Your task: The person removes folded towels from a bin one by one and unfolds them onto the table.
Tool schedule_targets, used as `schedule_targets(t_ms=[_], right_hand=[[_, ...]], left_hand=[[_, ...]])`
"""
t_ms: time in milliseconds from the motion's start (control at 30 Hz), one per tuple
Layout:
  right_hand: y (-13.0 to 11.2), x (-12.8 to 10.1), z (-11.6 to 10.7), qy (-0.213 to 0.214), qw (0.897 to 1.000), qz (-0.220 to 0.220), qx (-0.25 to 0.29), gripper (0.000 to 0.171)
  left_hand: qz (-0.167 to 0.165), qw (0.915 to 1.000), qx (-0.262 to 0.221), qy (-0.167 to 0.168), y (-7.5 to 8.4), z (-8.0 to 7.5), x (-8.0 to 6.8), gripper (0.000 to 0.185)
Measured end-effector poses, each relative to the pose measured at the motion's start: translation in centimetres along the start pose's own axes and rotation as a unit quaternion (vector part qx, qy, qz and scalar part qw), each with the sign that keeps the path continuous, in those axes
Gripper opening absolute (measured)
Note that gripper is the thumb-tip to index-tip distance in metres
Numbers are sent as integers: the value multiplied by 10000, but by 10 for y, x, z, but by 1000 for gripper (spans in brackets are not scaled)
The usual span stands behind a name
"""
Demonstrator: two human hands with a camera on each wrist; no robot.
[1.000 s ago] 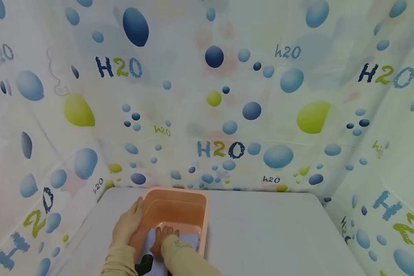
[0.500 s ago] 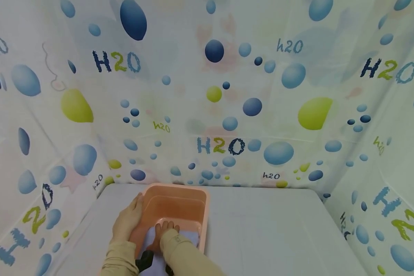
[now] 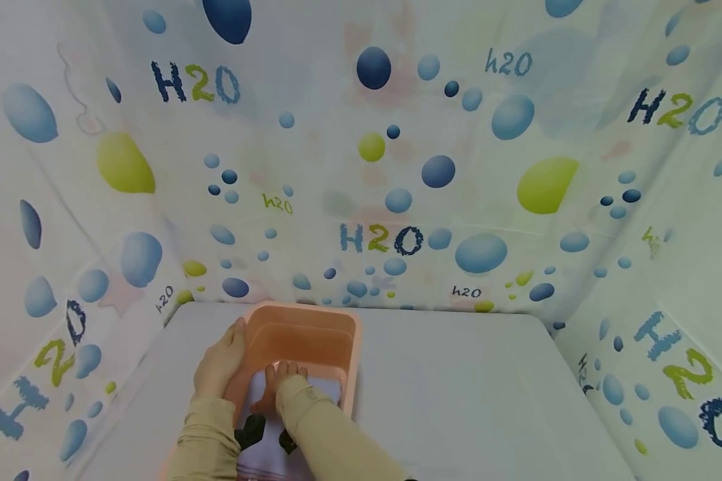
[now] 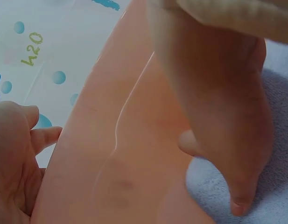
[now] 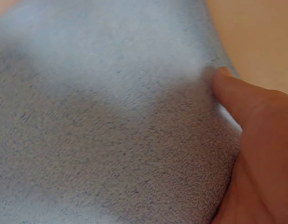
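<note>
A rectangular basin (image 3: 303, 339) of peach-coloured, glossy plastic stands on the left side of the pale, smooth counter (image 3: 451, 394). Its corners are rounded, its rim is thick, and a moulded line runs around the inside of its walls. Within the basin, towards the near side, lies a pale lavender-blue towel (image 3: 265, 451) of looped, terry-like pile, the nap plain in the right wrist view; darker lines cross its near part. Beyond the towel's far edge, a strip of the basin's floor and the far wall are visible.

Of the two hands, the left hand (image 3: 221, 357) is extended against the outside of the basin's left wall, its fingers largely straight and touching the plastic. The right hand (image 3: 281, 387) is inside the basin, spread palm down on the towel, fingers reaching its far edge and thumb set apart to the left; whether the fingertips tuck beneath the cloth cannot be told. Both arms wear loose beige sleeves (image 3: 207, 434). Behind and to either side hangs a white, lightly creased sheet (image 3: 331, 100) printed with blue and lime drops and "H2O" lettering.
</note>
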State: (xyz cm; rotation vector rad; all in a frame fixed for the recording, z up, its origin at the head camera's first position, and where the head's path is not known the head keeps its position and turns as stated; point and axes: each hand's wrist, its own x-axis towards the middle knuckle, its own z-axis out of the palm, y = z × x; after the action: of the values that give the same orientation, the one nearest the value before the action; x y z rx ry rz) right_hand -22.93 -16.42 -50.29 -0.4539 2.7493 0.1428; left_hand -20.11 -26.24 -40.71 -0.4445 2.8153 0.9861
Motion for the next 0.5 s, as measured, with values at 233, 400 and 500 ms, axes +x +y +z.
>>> schedule_targets(t_ms=[233,400,500], right_hand=[[4,-1,-9,357,9982,-217,439,75],[5,-6,-12,464,9969,-369,520,76],[5,-12,-21,542,9963,-453,498,77]], left_hand=[[38,9996,102,252,2,-3,-1,79],[-92,9996,45,252,-2,1,-2,80],[-184,9996,-82,206,-2,0,-1,80]])
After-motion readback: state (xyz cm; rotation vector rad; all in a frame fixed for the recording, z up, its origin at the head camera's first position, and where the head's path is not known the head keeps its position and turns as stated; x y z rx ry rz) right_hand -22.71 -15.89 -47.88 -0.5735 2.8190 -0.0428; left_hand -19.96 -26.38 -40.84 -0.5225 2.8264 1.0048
